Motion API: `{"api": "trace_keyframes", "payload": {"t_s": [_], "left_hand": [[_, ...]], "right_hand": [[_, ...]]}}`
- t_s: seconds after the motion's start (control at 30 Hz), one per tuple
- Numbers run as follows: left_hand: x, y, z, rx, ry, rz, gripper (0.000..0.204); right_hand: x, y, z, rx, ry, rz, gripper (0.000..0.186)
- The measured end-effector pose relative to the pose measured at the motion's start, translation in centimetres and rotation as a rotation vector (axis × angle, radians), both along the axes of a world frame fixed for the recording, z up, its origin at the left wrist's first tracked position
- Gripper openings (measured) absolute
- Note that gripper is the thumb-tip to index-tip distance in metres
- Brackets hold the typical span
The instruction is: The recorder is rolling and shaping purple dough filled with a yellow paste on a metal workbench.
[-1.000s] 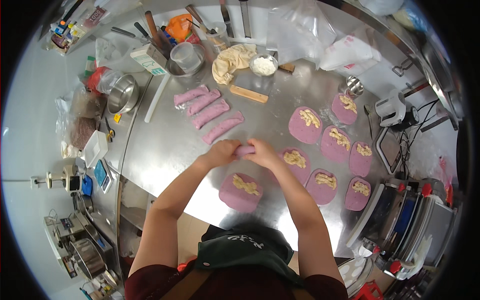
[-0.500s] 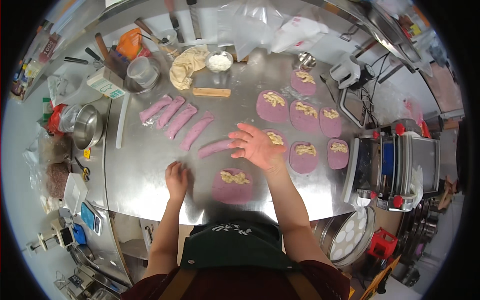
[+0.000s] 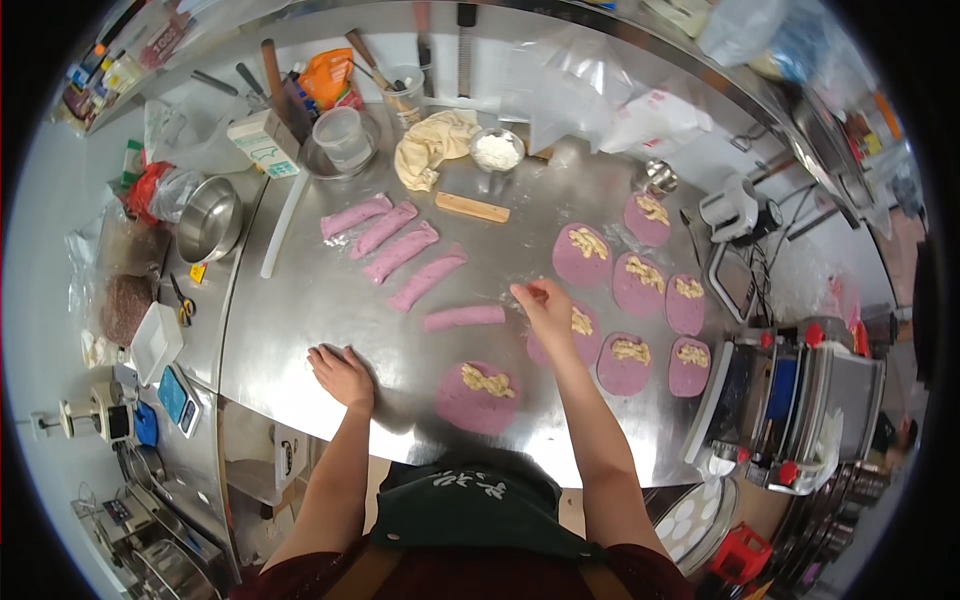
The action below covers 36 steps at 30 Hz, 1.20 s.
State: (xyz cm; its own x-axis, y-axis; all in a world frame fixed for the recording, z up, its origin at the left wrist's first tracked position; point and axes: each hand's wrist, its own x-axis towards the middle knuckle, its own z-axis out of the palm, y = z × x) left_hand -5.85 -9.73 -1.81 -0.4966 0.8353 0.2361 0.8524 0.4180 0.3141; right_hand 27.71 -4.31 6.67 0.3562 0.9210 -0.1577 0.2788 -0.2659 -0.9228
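My left hand (image 3: pixel 340 375) rests palm down on the steel table (image 3: pixel 260 330), fingers spread. My right hand (image 3: pixel 543 310) is curled just beyond a smooth pink roll (image 3: pixel 465 318), partly covering a filled pink round (image 3: pixel 582 325); anything inside its fingers is hidden. Several more pink rolls (image 3: pixel 410 250) lie diagonally at back left. A flat pink round (image 3: pixel 465 410) topped with pale chunky filling (image 3: pixel 485 380) sits nearest me, and several similar rounds (image 3: pixel 635 295) are spread over the right side.
Behind stand a bowl of white powder (image 3: pixel 497 152), wooden-handled scraper (image 3: pixel 472 208), crumpled cloth (image 3: pixel 435 150) and metal cup (image 3: pixel 660 178). A hand mixer (image 3: pixel 740 210) and roller machine (image 3: pixel 790 400) are at right. Left are a steel bowl (image 3: pixel 210 220), scissors (image 3: pixel 183 300) and scale (image 3: pixel 180 400).
Both hands have left the roll they held a second ago, which now lies lengthwise. My left hand has settled leftward on the table; my right, raised and spread half a second ago, is now curled.
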Motion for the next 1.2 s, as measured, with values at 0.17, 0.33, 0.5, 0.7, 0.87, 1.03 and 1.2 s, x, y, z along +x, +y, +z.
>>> {"api": "trace_keyframes", "payload": {"t_s": [0.17,0.33,0.5,0.7,0.87,1.03,1.2], "left_hand": [[0.5,0.3,1.0,-0.107,0.027,0.043,0.054],[1.0,0.0,1.2,-0.166,-0.006,0.067,0.055],[0.7,-0.4,1.1,-0.18,0.02,0.056,0.056],[0.5,-0.4,0.7,-0.215,0.077,0.031,0.056],[0.8,-0.1,0.4,-0.168,0.103,-0.015,0.057],[0.7,0.0,0.6,-0.235,0.116,0.026,0.058],[0.3,-0.3,0.2,-0.211,0.136,0.027,0.059]], "right_hand": [[-6.2,11.0,0.4,0.011,-0.441,0.203,0.039],[-11.4,22.7,-1.0,0.027,-0.692,0.236,0.039],[-14.3,28.7,-2.5,-0.2,-0.713,0.361,0.032],[-14.8,31.6,-3.1,-0.116,-0.618,0.284,0.021],[-13.4,31.3,-3.2,-0.134,-0.587,0.273,0.023],[-12.7,29.5,-3.2,-0.03,-0.556,0.232,0.02],[-4.9,28.0,-1.6,0.249,-1.047,0.041,0.01]]}}
